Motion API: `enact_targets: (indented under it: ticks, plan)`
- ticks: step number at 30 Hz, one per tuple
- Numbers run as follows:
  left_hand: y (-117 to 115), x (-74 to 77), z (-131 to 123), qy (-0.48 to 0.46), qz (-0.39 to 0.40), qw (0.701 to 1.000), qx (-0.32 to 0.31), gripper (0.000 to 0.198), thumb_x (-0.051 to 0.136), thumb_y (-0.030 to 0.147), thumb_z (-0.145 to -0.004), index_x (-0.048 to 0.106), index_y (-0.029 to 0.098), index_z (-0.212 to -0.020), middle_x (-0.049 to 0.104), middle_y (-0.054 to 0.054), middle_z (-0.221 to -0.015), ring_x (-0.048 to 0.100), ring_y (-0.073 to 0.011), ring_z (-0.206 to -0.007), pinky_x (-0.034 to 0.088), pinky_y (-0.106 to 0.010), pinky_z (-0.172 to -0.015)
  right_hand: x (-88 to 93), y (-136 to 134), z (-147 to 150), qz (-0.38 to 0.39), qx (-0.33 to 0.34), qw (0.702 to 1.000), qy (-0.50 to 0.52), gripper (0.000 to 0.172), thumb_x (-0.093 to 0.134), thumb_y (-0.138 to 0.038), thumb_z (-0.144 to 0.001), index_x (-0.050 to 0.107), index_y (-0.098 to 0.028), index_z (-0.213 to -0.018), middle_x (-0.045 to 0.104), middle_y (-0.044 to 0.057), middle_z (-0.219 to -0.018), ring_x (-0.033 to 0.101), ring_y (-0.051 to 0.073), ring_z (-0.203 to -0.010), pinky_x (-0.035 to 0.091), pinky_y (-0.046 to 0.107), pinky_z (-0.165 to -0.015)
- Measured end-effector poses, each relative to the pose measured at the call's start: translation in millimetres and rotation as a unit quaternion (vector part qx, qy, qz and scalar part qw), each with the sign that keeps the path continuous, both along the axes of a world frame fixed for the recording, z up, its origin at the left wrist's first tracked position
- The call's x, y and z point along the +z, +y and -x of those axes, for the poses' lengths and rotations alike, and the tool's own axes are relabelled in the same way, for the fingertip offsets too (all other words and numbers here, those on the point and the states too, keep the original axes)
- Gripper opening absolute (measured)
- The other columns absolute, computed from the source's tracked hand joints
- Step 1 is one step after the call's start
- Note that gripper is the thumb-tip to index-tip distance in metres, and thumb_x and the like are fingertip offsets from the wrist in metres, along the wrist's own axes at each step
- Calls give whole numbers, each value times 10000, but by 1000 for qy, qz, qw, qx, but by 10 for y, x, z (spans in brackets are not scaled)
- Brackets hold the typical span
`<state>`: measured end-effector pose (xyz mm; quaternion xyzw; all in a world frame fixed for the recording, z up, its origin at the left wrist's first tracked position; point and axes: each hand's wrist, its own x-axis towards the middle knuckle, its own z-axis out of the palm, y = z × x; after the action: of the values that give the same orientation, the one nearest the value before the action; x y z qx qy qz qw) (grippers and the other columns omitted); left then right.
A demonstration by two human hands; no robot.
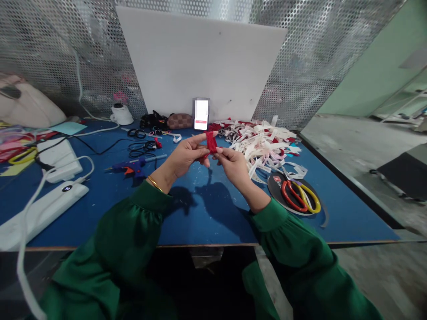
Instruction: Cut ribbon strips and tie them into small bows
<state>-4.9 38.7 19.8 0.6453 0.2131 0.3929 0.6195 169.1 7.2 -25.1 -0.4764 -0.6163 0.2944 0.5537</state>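
A red ribbon point(211, 142) is held up over the middle of the blue table, wound or folded into a small bundle. My left hand point(188, 154) is closed on its left side, with the index finger stretched along the top and the thumb below. On the right edge, my right hand point(233, 165) pinches the ribbon between thumb and fingertips. Both hands are raised above the tabletop and cast shadows on it. How the ribbon is looped about the left fingers is too small to tell.
A heap of white and red ribbon scraps point(263, 144) lies at the back right, with scissors point(300, 195) on a round black disc in front. A lit phone point(201, 114) leans on the white board point(203, 62). At left are a blue glue gun point(133, 168) and a power strip point(50, 211).
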Motion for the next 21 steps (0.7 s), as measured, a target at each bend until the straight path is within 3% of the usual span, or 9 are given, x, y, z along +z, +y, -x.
enact_targets:
  ticks: [8, 15, 21]
  plan:
    - [65, -21, 29, 6, -12, 998, 54, 653, 704, 266, -821, 517, 221, -1444, 769, -99, -1051, 630, -81, -545, 494, -227, -580, 65, -129, 100, -46, -6, 998, -47, 193, 587, -321, -871, 743, -214, -831, 677, 19, -765, 578, 171, -726, 424, 284, -692]
    - [50, -34, -23, 32, -55, 995, 71, 646, 666, 229, -836, 491, 182, -1456, 771, -101, -1022, 635, -86, -537, 515, -227, -565, 139, -199, 111, -109, -18, 985, -135, 223, 542, -286, -914, 708, -213, -786, 666, 31, -742, 590, 173, -719, 422, 286, -691]
    - [31, -19, -41, 56, -72, 993, 74, 637, 647, 212, -831, 491, 152, -1446, 768, -89, -962, 631, -88, -515, 517, -226, -541, 200, -203, 72, -88, -17, 991, -95, 225, 585, -331, -889, 708, -188, -768, 664, 22, -696, 573, 150, -650, 415, 267, -636]
